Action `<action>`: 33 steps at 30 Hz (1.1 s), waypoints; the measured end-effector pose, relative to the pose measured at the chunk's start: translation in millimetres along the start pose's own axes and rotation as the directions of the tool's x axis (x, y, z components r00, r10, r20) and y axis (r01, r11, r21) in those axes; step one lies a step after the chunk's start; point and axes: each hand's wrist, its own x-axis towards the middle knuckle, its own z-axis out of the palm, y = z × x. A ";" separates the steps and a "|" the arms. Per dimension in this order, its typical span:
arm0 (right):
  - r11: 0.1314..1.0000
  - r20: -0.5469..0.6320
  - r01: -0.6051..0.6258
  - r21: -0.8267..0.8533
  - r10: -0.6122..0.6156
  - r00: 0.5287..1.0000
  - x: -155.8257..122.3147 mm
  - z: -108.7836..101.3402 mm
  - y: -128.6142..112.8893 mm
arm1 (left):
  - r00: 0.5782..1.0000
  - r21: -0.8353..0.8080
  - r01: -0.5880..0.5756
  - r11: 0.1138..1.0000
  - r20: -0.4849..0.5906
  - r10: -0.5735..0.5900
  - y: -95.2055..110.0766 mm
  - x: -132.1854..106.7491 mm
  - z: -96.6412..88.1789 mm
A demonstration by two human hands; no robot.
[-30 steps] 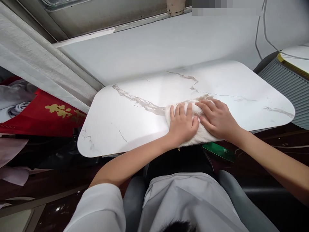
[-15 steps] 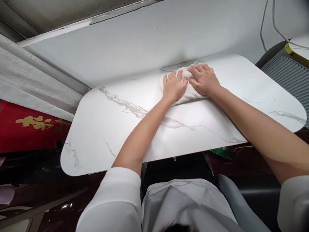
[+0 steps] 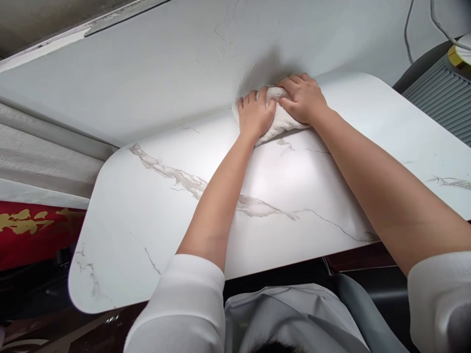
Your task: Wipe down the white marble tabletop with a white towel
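A white fluffy cloth (image 3: 280,123) lies bunched at the far edge of a white marble-patterned tabletop (image 3: 147,211), right where the top meets the pale wall. My left hand (image 3: 254,115) presses down on the cloth's left part, fingers together and curled over it. My right hand (image 3: 303,99) lies on the cloth's right part, fingers bent over its far side. Both arms are stretched forward across the table. Most of the cloth is hidden under the two hands.
The pale wall (image 3: 165,73) rises directly behind the table. A grey ribbed appliance (image 3: 443,100) with cables stands at the right. Red fabric with gold characters (image 3: 33,230) and a grey curtain (image 3: 44,162) are at the left. A grey chair (image 3: 362,314) is under me.
Both hands have pushed the cloth from the table's near edge across to the far edge against the wall. My arms have stretched out and my view has leaned forward.
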 end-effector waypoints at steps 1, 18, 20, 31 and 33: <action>1.000 0.006 0.007 -0.003 -0.007 1.000 1.2 -0.7 0.1 | 1.000 0.001 0.000 1.000 0.001 0.000 -0.4 1.9 0.4; 0.995 -0.025 0.087 -0.045 -0.088 0.996 -58.1 -1.9 0.2 | 0.997 0.271 -0.039 0.962 -0.057 0.057 31.1 -81.0 -7.1; 0.992 -0.045 0.121 -0.024 -0.122 0.991 -79.9 -6.6 -2.9 | 0.996 0.289 -0.050 0.956 -0.050 0.067 38.7 -103.4 -7.5; 0.976 -0.073 0.204 -0.071 -0.209 0.975 -222.1 -49.8 -23.1 | 0.977 0.278 -0.214 0.936 0.076 0.200 82.3 -224.4 -5.8; 0.979 -0.078 0.192 -0.070 -0.198 0.977 -242.4 -56.4 -25.1 | 0.968 0.269 -0.250 0.930 0.083 0.236 89.6 -237.4 -4.8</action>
